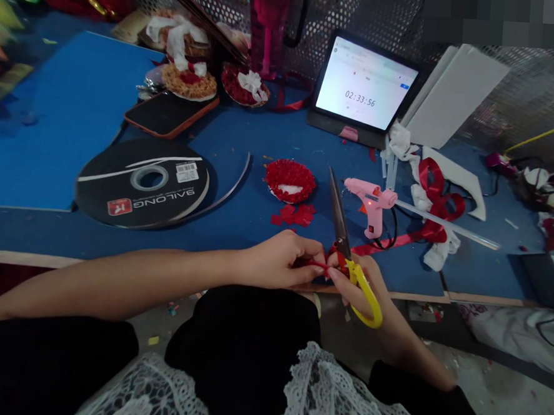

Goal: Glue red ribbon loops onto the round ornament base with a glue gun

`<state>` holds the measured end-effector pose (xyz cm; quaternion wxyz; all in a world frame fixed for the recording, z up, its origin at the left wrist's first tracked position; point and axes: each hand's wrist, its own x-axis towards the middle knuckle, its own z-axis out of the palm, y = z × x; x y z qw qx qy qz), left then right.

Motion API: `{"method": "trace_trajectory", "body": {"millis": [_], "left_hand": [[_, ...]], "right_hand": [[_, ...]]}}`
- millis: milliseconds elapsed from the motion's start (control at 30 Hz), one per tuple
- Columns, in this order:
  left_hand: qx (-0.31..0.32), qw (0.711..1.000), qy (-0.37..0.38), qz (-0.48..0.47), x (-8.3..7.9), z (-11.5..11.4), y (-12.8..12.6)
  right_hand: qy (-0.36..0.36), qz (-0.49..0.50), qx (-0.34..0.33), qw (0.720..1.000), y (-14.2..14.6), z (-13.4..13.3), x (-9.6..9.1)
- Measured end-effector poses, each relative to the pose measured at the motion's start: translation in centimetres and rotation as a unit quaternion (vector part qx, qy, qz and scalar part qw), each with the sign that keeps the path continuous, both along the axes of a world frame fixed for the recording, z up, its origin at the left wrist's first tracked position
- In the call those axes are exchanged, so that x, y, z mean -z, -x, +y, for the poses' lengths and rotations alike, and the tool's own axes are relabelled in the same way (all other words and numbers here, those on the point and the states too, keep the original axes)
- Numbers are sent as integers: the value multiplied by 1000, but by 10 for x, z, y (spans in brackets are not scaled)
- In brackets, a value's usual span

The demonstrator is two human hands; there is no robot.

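At the table's front edge, my left hand (289,261) is closed, pinching a narrow strip of red ribbon (319,264) between thumb and fingers. Against its fingertips, my right hand (363,287) grips the other part of the ribbon with thumb and forefinger. Yellow-handled scissors (337,211) rest in that same hand, blades pointing away from me. A longer ribbon length (397,241) trails off to the right. Just beyond my hands lie small cut red ribbon pieces (295,215). Behind them is an oval covered in red bits (290,178) with a white patch.
A pink hot glue gun (373,204) with a glue stick stands right of the scissors. Left lies a black ribbon spool (104,184). A tablet (365,81) showing a timer, a phone (170,114), decorated ovals (189,82) and a pink tumbler (268,28) line the back.
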<state>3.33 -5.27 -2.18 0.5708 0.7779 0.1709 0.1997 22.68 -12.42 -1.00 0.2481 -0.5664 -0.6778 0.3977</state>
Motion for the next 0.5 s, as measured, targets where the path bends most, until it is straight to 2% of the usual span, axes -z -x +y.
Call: {"method": "trace_trajectory", "body": {"millis": [200,333,433,500], "left_hand": [[-5,1000,-4,-3,-1,2,1],[-20,1000,9,-2,-3,2,2],[-35,996,81,-29,-6,1,3],[-58,985,145,-75,-7,2,2]], "right_hand": [[-38,-5,18,999,-1,4,-1],[-40,58,20,997,-14,1,2],[-43,123,-26,991,-27,-4,6],[-32,128,-58,990,-34,-8,5]]}}
